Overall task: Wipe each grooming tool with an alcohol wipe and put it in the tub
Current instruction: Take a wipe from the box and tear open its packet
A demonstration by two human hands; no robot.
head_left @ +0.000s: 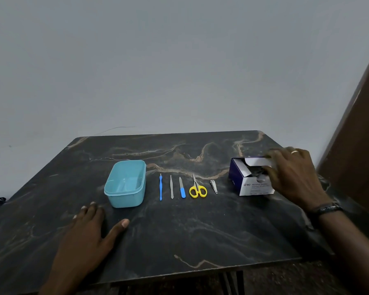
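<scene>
Dark marbled counter (179, 237): carries everything, with tan veins across the slab; tub at the left, a row of five tools in the middle, wipe box at the right.
Right hand (294, 173): reaching into the open top of the wipe box, fingers curled at the opening; whether a wipe is already pinched, cannot tell, since the fingertips are hidden inside and blurred.
Left hand (87, 233): laid flat on the counter just before the tub, fingers spread, holding nothing.
Tub (126, 183): pale blue plastic, lidless, upright, left of the tool row; nothing visible inside, so no tool cleaned and stowed yet.
Wipe box (250, 177): purple-and-white carton, flap torn open, dark sachets packed inside; count unreadable.
Step in hand: drawing one wipe. Best done by pinching a single sachet at its edge and lifting straight up, with the light carton likely to slide or tip unless steadied by the idle hand.
Yellow scissors (198, 189): blades closed, pointing away, fourth in the row.
Blue cuticle pusher (160, 188): nearest the tub, apart from it.
Blue-handled file (182, 188): third in the row.
Tweezers (171, 187): between pusher and file.
Nail clipper (214, 186): last in the row, nearest the box.
</scene>
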